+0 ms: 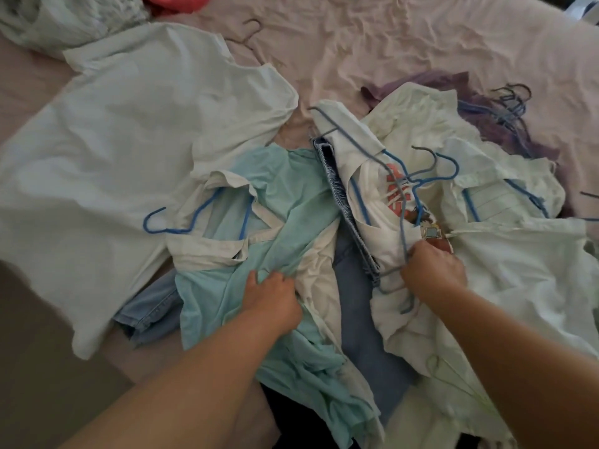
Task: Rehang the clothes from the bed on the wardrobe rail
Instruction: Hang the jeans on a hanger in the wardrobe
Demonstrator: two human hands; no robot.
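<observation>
Clearly, a tangle is the risk: several blue hangers [418, 186] are bunched on the printed white shirt [382, 222], whose wires are pinched by the right hand [434, 270]. Left of that shirt, the aqua top [285, 202] is gripped by the left hand [275, 296]. If lifted together, neighbouring garments on the bed [372, 43] could be dragged or slipped off.

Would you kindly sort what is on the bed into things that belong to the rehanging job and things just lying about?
Belonging to the job:
- turquoise top, gripped by left hand
- printed white shirt; right hand grips its blue hanger
- large white shirt
- spare hangers

Lying about:
- pink bedsheet
- red item, top edge
</observation>
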